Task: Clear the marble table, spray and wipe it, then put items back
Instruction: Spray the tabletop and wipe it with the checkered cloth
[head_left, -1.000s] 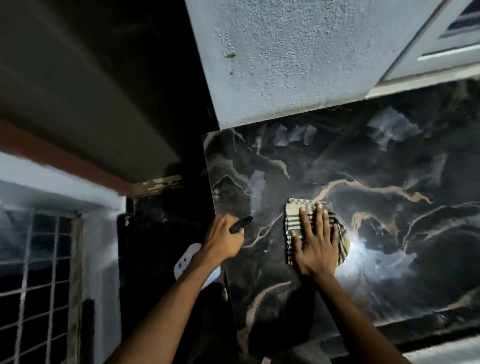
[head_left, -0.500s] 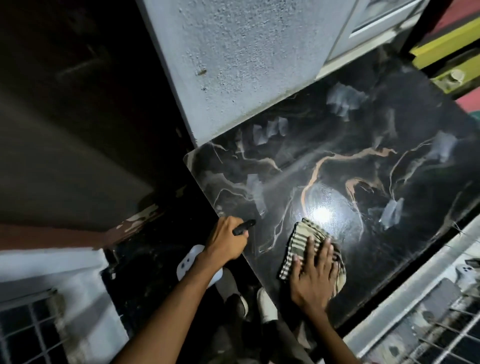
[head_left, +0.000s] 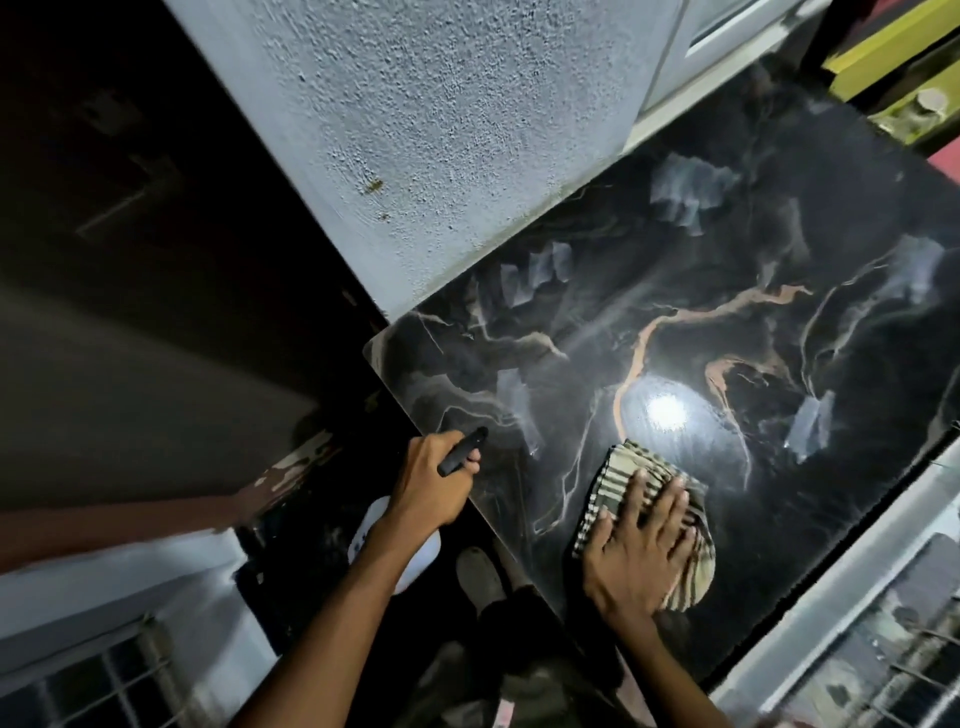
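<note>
Right hand (head_left: 641, 545) lies flat, fingers spread, pressing the striped cloth (head_left: 649, 499) onto the worktop (head_left: 753, 364) near its front edge. Left hand (head_left: 434, 480) is clenched around a spray bottle (head_left: 402, 551) at the worktop's left edge, black nozzle (head_left: 462, 451) over the marble.

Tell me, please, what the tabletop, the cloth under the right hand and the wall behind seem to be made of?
Tabletop: polished black marble or a look-alike, with tan and white veins and a sharp light glare.
Striped cloth: soft woven fabric, matte, bunched into folds.
Wall: painted rough-textured plaster, pale and matte.
</note>
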